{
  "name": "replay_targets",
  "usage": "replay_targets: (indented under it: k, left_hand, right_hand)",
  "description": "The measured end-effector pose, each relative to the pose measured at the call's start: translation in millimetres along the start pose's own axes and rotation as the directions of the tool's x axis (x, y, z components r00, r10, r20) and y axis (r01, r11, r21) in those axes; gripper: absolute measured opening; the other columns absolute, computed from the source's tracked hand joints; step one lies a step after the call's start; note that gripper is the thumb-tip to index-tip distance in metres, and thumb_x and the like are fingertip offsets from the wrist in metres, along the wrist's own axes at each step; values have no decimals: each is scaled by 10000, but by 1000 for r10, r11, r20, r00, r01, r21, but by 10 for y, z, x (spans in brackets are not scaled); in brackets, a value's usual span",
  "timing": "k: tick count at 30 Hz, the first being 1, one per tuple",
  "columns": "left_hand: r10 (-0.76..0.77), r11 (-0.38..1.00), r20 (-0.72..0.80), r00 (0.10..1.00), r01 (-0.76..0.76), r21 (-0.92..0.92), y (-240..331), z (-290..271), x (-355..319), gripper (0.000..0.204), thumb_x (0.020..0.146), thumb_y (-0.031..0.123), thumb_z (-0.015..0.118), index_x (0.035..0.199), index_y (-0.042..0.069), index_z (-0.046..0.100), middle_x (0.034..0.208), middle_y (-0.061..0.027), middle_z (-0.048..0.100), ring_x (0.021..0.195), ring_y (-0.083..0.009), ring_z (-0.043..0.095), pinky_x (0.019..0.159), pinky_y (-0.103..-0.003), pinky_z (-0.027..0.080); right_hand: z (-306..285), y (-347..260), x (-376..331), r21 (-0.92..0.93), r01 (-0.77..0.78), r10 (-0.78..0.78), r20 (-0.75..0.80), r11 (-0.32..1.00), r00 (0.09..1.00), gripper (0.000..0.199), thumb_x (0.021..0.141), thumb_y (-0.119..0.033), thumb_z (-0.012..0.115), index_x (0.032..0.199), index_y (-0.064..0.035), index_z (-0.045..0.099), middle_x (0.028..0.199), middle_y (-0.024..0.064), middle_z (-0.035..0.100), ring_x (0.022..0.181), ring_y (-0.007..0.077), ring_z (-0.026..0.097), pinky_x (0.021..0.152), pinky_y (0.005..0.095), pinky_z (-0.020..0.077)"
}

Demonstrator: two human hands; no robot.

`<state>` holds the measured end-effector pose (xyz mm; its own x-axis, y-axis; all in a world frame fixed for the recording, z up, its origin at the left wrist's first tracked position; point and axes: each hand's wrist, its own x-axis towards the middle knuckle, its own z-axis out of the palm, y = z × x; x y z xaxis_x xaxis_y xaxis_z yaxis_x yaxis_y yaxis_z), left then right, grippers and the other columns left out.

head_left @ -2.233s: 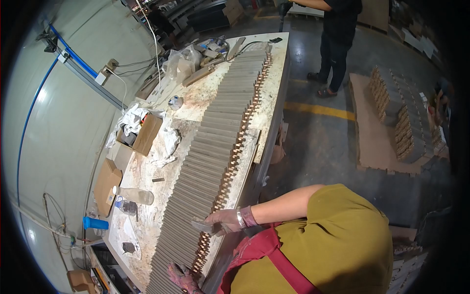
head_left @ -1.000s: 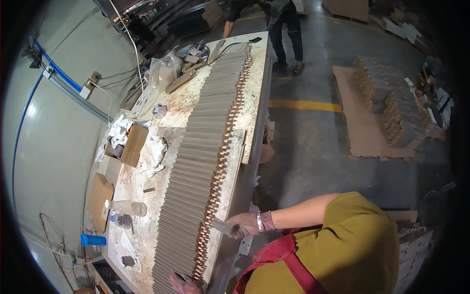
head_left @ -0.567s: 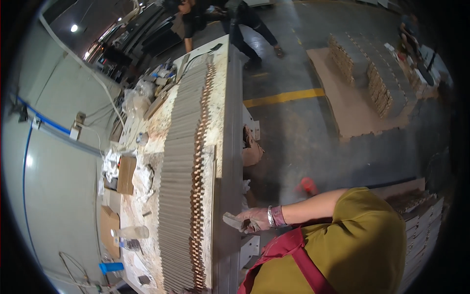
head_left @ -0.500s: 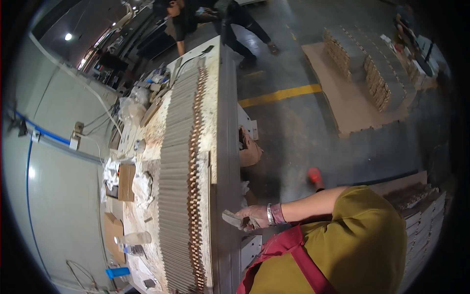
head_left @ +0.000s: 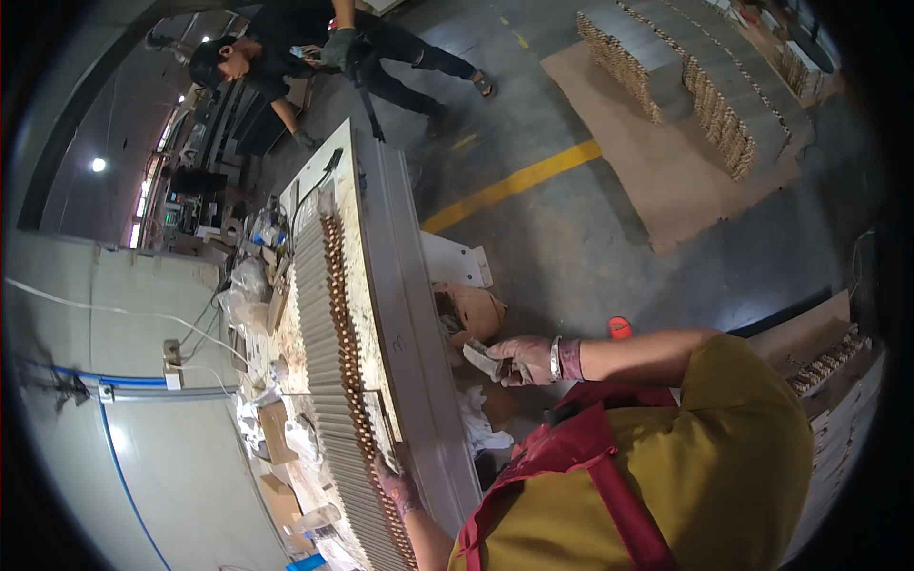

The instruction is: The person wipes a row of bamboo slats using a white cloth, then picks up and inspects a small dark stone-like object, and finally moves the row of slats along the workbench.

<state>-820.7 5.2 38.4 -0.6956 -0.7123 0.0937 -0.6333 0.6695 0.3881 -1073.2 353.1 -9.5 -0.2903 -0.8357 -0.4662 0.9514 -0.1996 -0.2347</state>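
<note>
My right hand (head_left: 529, 362), marked with dark stains and with a bangle at the wrist, is closed around a small flat grey piece (head_left: 484, 360). It is held off the bench's right side, in the air. My left hand (head_left: 400, 487) reaches up from the lower edge and rests on the brown-tipped edge of a long row of thin grey strips (head_left: 328, 381). Its fingers look extended along that edge, partly hidden among the strips. The strips stand packed side by side on a long pale workbench (head_left: 373, 276).
Plastic bags (head_left: 246, 290), cardboard boxes (head_left: 276, 430) and a clear bottle (head_left: 319, 519) crowd the bench's left side. Another person (head_left: 276, 71) leans near its far end. Stacked strips (head_left: 719, 124) lie on a brown sheet (head_left: 657, 209) across a yellow floor line (head_left: 514, 186).
My left hand has come into view on the row of strips. My view has turned, so the bench now slants. My right hand still holds the grey piece. The other person shows more fully.
</note>
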Motion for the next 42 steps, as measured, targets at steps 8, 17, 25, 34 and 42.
replay_targets:
  k: [8,17,25,34,42]
  left_hand:
    - [-22,927,422,906,-139,347,-40,128,227,530,839,211,593,1330,41,489,1359,-189,493,1293,-373,434,1090,-404,366]
    - [3,954,245,970,-76,291,-146,142,47,557,741,124,626,1273,39,484,1324,-216,468,1241,-387,453,1048,-410,402]
    - [-112,939,238,965,25,342,-76,159,88,698,759,139,613,1393,-23,372,1463,-240,348,1337,-387,370,1109,-389,350]
    - [-29,960,330,944,-66,272,-215,143,244,497,750,93,624,1240,93,540,1240,-177,545,1174,-355,530,986,-414,449]
    - [-312,862,441,841,54,505,-345,295,543,785,775,170,739,1448,73,346,1398,-229,444,1306,-352,429,1062,-408,391]
  right_hand:
    - [-389,-240,-90,79,0,-7,86,997,996,193,968,-300,558,1005,-123,625,835,31,661,731,155,637,616,292,545]
    - [-200,-362,50,-27,-117,118,38,993,992,235,971,-323,529,1035,-121,631,869,52,703,766,169,683,634,296,568]
    - [-196,-204,185,-116,-185,191,43,976,981,236,951,-347,580,974,-116,623,822,33,661,711,151,637,616,280,540]
    - [-253,-208,108,-34,-174,177,120,984,977,192,951,-314,578,982,-129,621,837,19,657,703,135,621,614,269,540]
    - [-669,-443,-126,130,-54,54,3,990,999,164,953,-296,587,995,-142,626,865,-1,646,773,122,620,654,274,549]
